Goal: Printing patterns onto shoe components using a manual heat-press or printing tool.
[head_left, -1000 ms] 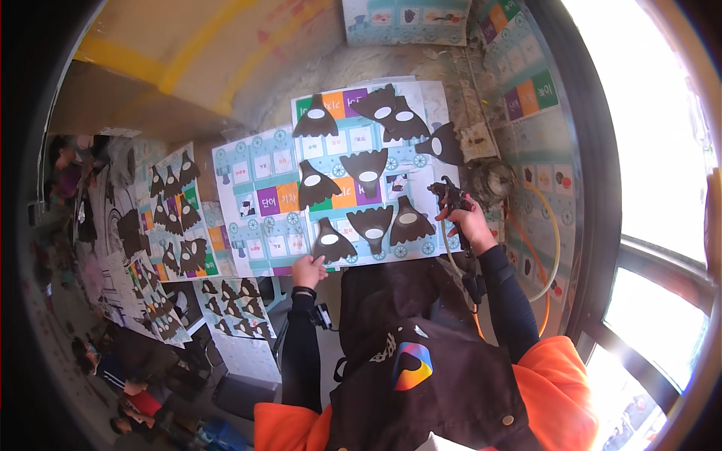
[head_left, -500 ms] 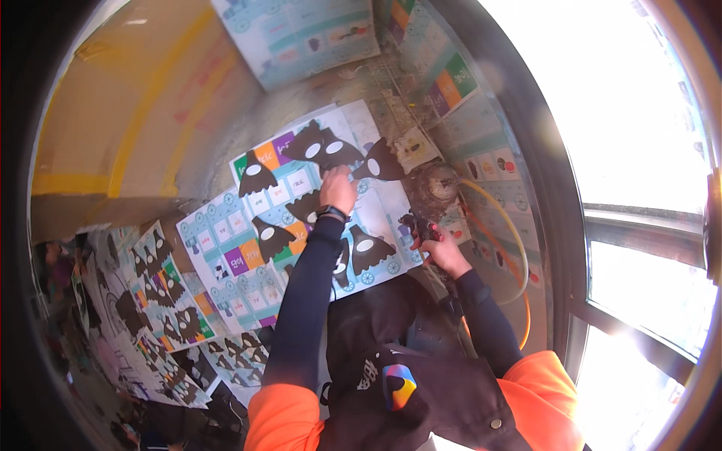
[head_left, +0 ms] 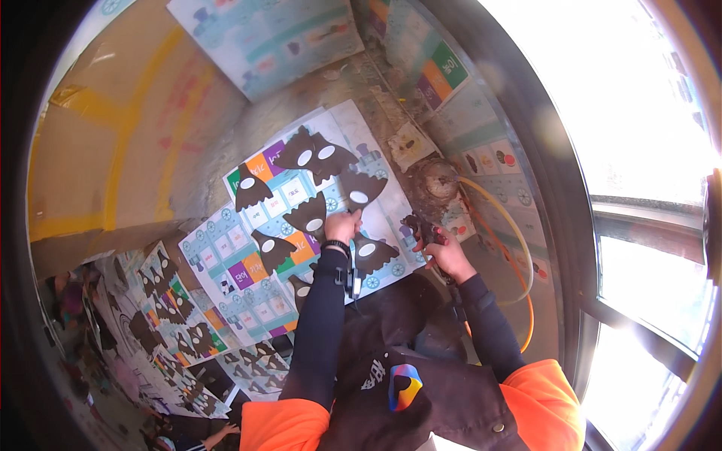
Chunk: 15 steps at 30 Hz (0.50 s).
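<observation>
My left hand (head_left: 344,225) is closed in a pinch at the narrow end of a dark brown skirt-shaped cutout (head_left: 374,184) with a white oval on it. Similar cutouts lie around it: one (head_left: 377,255) just below the hand, one (head_left: 308,213) to its left, and an overlapping pair (head_left: 328,152) farther up. They rest on printed sheets (head_left: 391,218) with pale blue, purple, orange and green parts. At the sheets' right edge, my right hand (head_left: 449,257) grips a dark gun-like tool (head_left: 427,230) with red parts; its exact kind is unclear.
A yellow hose (head_left: 519,225) and an orange hose (head_left: 529,316) curve down on the right, beside a round crusted block (head_left: 436,180). A large cardboard box (head_left: 128,113) stands at the left. More sheets with dark cutouts (head_left: 162,282) lie lower left. A bright window frame (head_left: 594,225) borders the right.
My left hand has moved toward me, bringing the pinched cutout down and left over the sheet. My right hand stays nearly where it was, still holding the tool. The view has shifted slightly.
</observation>
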Each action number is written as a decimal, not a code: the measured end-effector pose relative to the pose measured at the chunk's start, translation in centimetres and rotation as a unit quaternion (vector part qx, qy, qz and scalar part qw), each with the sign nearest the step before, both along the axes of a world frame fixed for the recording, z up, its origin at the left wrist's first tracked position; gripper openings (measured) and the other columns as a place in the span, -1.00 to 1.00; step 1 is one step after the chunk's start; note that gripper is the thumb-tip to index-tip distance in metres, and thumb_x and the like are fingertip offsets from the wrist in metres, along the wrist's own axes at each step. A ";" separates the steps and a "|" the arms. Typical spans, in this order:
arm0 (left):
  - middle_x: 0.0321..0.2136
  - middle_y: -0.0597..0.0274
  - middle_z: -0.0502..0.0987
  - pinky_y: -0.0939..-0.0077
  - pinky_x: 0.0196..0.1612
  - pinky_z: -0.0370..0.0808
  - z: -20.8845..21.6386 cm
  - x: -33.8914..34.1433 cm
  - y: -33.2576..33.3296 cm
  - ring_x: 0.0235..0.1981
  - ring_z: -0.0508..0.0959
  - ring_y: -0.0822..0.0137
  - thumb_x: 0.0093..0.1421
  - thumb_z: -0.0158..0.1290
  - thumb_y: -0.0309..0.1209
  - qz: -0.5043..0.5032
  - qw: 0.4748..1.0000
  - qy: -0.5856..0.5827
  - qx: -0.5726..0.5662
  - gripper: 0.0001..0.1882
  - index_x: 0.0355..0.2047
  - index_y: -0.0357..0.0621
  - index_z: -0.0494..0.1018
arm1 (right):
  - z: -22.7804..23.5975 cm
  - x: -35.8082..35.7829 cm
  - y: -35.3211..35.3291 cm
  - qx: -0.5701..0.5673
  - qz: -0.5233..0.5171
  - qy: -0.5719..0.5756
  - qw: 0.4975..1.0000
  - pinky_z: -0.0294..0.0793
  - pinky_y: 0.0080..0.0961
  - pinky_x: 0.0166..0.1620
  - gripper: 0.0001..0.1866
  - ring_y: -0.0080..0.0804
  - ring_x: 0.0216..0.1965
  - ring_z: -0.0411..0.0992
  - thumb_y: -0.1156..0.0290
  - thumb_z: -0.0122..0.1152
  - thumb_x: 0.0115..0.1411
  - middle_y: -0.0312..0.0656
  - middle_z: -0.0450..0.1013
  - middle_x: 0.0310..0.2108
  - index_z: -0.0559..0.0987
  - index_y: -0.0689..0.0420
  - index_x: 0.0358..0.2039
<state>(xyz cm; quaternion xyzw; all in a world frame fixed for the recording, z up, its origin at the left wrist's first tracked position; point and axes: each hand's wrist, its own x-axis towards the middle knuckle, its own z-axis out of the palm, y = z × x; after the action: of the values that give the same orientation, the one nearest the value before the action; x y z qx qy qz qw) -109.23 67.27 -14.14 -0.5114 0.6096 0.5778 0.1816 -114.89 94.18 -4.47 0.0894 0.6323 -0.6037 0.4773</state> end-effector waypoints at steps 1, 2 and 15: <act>-0.63 0.30 0.53 0.68 -0.72 0.19 -0.8 2.2 0.0 -0.73 0.36 0.57 0.15 0.25 -0.17 0.077 0.995 0.015 0.066 -0.66 -0.52 -0.21 0.53 | 0.2 -0.1 -0.9 -0.005 0.010 0.000 1.000 0.52 -0.57 -0.51 -0.56 -0.47 -0.35 0.49 0.59 0.01 -0.05 -0.25 0.51 -0.36 0.46 0.19 -0.07; -0.62 0.29 0.53 0.68 -0.71 0.20 -1.0 3.2 0.8 -0.75 0.34 0.54 0.19 0.23 -0.18 0.112 0.987 0.028 0.109 -0.68 -0.49 -0.20 0.51 | 0.2 -0.4 -1.4 -0.010 0.016 0.009 1.000 0.52 -0.56 -0.51 -0.57 -0.46 -0.35 0.50 0.58 0.01 -0.06 -0.24 0.52 -0.36 0.46 0.20 -0.09; -0.14 0.07 0.44 0.24 0.00 0.41 1.9 -2.2 -4.9 0.00 0.40 0.08 -0.05 0.25 -0.51 -0.374 0.762 0.231 -0.476 -0.58 -0.12 -0.15 0.47 | -0.7 -2.5 -8.5 0.018 0.096 0.045 0.994 0.56 -0.46 -0.49 -0.64 -0.41 -0.34 0.52 0.53 0.05 -0.08 -0.16 0.54 -0.37 0.49 0.27 -0.19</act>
<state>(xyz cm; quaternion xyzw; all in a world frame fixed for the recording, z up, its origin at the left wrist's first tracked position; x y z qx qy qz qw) -111.45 62.42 -12.23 -0.1148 0.9725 0.2005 -0.0301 -117.40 85.64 -5.18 0.0098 0.6699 -0.5468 0.5022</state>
